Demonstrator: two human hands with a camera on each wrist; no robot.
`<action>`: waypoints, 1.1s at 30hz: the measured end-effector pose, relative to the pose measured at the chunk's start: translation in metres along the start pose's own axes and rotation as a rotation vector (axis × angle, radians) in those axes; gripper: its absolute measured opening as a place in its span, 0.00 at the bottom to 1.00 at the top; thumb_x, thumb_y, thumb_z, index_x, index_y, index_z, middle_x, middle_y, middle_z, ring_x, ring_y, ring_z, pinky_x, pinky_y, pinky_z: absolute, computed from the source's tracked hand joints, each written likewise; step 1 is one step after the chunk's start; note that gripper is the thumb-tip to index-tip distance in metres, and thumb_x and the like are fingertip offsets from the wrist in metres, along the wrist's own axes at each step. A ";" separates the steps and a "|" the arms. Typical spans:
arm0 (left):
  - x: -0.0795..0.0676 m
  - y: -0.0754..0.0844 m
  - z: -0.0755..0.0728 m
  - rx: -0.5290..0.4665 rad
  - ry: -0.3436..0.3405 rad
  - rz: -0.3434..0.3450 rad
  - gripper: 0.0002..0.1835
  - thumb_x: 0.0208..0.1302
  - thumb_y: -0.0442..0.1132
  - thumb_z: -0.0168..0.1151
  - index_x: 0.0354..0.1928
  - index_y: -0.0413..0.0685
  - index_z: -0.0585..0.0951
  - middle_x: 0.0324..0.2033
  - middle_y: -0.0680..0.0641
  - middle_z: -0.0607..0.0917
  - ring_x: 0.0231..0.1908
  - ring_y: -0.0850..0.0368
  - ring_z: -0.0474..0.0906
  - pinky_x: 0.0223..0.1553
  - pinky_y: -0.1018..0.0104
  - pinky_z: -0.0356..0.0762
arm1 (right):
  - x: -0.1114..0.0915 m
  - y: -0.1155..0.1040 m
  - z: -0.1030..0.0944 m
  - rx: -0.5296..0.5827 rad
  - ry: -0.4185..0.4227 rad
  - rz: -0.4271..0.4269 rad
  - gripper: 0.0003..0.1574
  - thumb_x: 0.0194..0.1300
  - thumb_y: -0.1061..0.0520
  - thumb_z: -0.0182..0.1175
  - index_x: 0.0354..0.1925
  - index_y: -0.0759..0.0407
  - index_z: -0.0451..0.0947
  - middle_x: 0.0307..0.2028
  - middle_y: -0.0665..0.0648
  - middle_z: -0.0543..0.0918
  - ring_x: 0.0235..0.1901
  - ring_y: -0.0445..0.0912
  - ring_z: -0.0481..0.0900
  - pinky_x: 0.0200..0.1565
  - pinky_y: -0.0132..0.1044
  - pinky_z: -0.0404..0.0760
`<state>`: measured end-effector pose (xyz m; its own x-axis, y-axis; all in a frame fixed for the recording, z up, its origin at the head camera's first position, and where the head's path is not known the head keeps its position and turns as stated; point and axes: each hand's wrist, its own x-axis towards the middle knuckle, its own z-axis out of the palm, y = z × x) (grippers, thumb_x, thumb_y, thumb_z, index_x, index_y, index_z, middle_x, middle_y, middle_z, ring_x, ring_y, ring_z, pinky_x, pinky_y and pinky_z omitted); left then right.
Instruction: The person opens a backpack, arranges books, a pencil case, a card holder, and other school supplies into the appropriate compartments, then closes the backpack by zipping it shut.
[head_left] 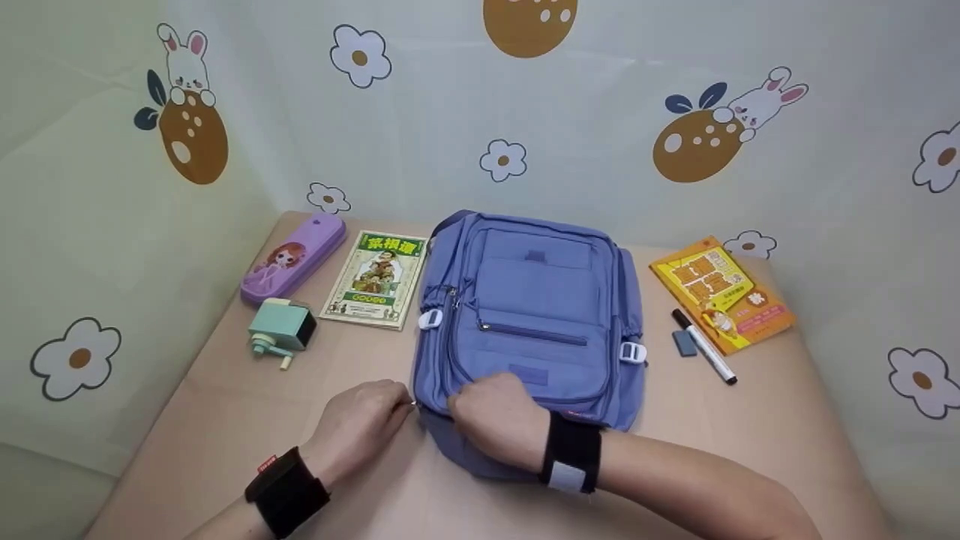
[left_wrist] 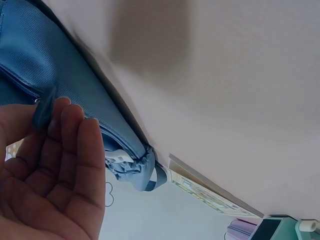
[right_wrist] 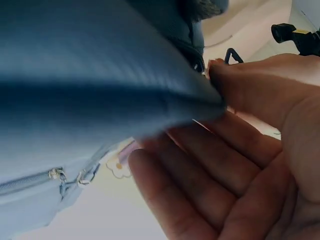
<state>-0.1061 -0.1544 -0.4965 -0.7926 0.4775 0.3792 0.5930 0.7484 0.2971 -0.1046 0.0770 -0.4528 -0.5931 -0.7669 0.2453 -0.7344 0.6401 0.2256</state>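
A blue-purple backpack (head_left: 536,292) lies front side up on the table, its top toward the wall. At its lower left corner my left hand (head_left: 364,420) pinches a zipper pull (left_wrist: 45,107) between thumb and forefinger; the other fingers curl loosely. My right hand (head_left: 499,420) is over the lower front of the backpack. In the right wrist view its thumb and forefinger pinch a fold of the bag's fabric (right_wrist: 190,102). A front pocket zipper (head_left: 536,335) runs across the bag's middle.
Left of the bag are a purple pencil case (head_left: 296,259), a green-covered book (head_left: 377,281) and a mint pencil sharpener (head_left: 281,326) with a crank. To the right lie an orange-yellow book (head_left: 724,296), a black-capped marker (head_left: 705,349) and a small dark eraser (head_left: 684,343).
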 end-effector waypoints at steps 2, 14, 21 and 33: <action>0.002 -0.001 -0.001 -0.009 -0.001 0.006 0.10 0.60 0.33 0.72 0.28 0.53 0.80 0.25 0.57 0.81 0.27 0.60 0.79 0.27 0.62 0.77 | -0.001 0.001 0.001 -0.004 0.003 -0.004 0.12 0.54 0.52 0.71 0.21 0.49 0.77 0.17 0.46 0.77 0.18 0.43 0.76 0.17 0.40 0.71; 0.018 -0.023 -0.001 0.017 -0.051 -0.085 0.09 0.62 0.34 0.71 0.29 0.54 0.81 0.26 0.56 0.82 0.28 0.58 0.81 0.29 0.61 0.79 | -0.004 0.001 0.002 0.037 -0.029 -0.018 0.08 0.50 0.57 0.70 0.25 0.50 0.78 0.19 0.46 0.78 0.19 0.43 0.76 0.18 0.39 0.74; 0.026 -0.035 0.004 0.012 -0.068 -0.152 0.09 0.63 0.34 0.70 0.28 0.54 0.81 0.26 0.55 0.82 0.28 0.55 0.81 0.31 0.57 0.79 | -0.002 -0.003 0.004 0.028 -0.031 -0.027 0.07 0.51 0.58 0.68 0.24 0.50 0.78 0.19 0.46 0.77 0.18 0.42 0.75 0.17 0.38 0.73; 0.030 -0.036 0.008 0.021 -0.073 -0.151 0.10 0.63 0.35 0.70 0.27 0.55 0.80 0.25 0.56 0.81 0.27 0.56 0.79 0.29 0.58 0.77 | 0.009 0.005 -0.009 0.103 -0.082 0.052 0.19 0.61 0.41 0.70 0.24 0.50 0.78 0.21 0.47 0.79 0.20 0.44 0.77 0.19 0.39 0.72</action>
<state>-0.1524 -0.1628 -0.5023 -0.8814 0.3903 0.2662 0.4635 0.8235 0.3272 -0.1104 0.0741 -0.4409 -0.6532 -0.7365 0.1758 -0.7293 0.6744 0.1154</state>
